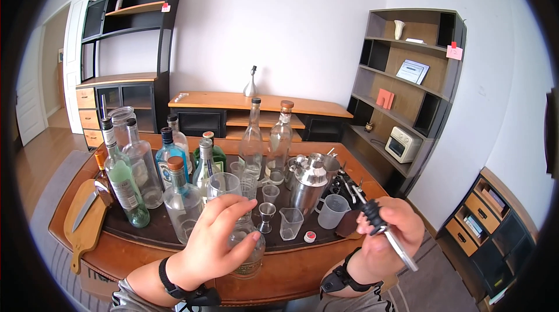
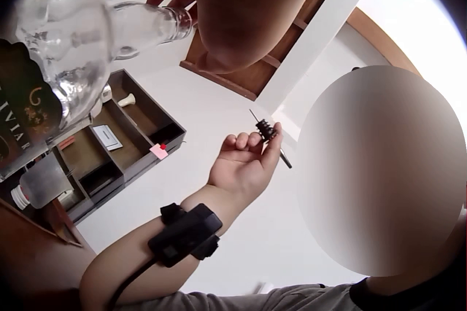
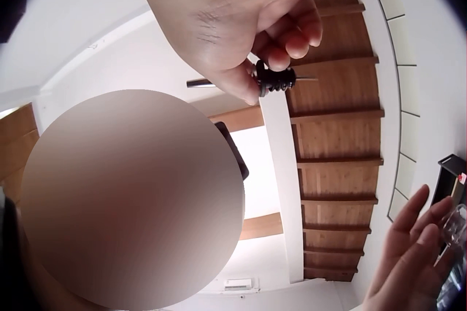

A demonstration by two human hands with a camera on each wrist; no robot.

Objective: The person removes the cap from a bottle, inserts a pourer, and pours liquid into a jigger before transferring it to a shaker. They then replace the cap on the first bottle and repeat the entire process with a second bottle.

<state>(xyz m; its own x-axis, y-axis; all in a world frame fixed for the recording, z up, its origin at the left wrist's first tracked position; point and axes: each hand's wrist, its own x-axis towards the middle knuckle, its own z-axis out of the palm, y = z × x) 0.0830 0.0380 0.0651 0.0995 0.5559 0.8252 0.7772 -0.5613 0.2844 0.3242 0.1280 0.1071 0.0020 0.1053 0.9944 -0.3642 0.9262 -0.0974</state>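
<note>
In my right hand [image 1: 393,224] I pinch a bottle pourer [image 1: 372,213] with a black ribbed stopper and a metal spout, held up over the table's front right. My left hand [image 1: 218,242] is at the neck of a clear glass bottle [image 1: 249,268], its fingers and thumb spread apart. In the left wrist view that bottle [image 2: 69,41] bears a dark label with gold lettering, and my fingertips lie right at its uncapped mouth. A plastic measuring cup [image 1: 333,212], a small beaker [image 1: 290,223], a jigger [image 1: 265,217] and a red-and-white cap [image 1: 310,236] stand near the hands.
Several bottles, among them a green-tinted one [image 1: 125,184], crowd the left of the table. Behind the jigger stands a metal shaker [image 1: 308,184], with bar tools [image 1: 346,187] to its right. A knife [image 1: 85,210] lies on a wooden board [image 1: 81,239] at the far left.
</note>
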